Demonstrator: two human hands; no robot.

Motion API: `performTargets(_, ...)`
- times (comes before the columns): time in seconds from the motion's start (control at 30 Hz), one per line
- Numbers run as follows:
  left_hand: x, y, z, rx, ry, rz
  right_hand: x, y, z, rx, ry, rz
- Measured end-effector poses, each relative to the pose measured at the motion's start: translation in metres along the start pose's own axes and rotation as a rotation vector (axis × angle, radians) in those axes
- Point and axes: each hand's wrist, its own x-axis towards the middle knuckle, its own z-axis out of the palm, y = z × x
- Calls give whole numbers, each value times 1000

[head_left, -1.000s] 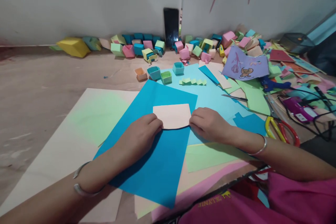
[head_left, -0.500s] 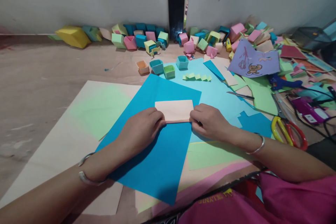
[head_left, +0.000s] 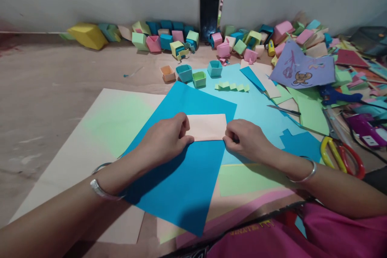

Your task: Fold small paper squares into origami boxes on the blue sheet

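A folded strip of pale peach paper point(head_left: 208, 127) lies over a blue sheet point(head_left: 184, 181). At its lower left corner, my left hand point(head_left: 165, 135) is closed with the fingers curled and the thumb on the folded edge. My right hand point(head_left: 249, 139) is likewise closed, its thumb and finger pinching the lower right corner. The fold runs along the edge nearest me. Beyond the strip stand small open paper boxes: a peach one point(head_left: 168, 73), a blue one point(head_left: 184, 73), a green one point(head_left: 199, 79) and a light blue one point(head_left: 215, 68).
Scissors point(head_left: 341, 157) with yellow and red handles lie right of my right arm, near a craft knife point(head_left: 284, 109) and a blue glue gun point(head_left: 340, 95). A phone point(head_left: 209, 12) leans on the wall among several folded paper pieces. A zigzag green strip point(head_left: 232, 87) lies on light blue paper.
My left fingers have lifted and curled back from the strip, leaving the thumb at its lower edge. My right hand has shifted slightly outward at the corner. The camera view has moved a little.
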Motion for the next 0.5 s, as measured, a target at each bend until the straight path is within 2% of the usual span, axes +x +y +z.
performTargets(0.13,-2,0,2,-2,0,33,-1,-3,2,14,87,-88)
performTargets(0.3,-5,6,1,11,12,16,-6,-10,4,-318,201,-299)
performTargets(0.43,-2,2,-1,65,-14,-20,-11,-14,-4,-461,142,-511)
performTargets(0.5,4,-1,-4,83,-66,-16,-14,-14,-8,-467,86,-540)
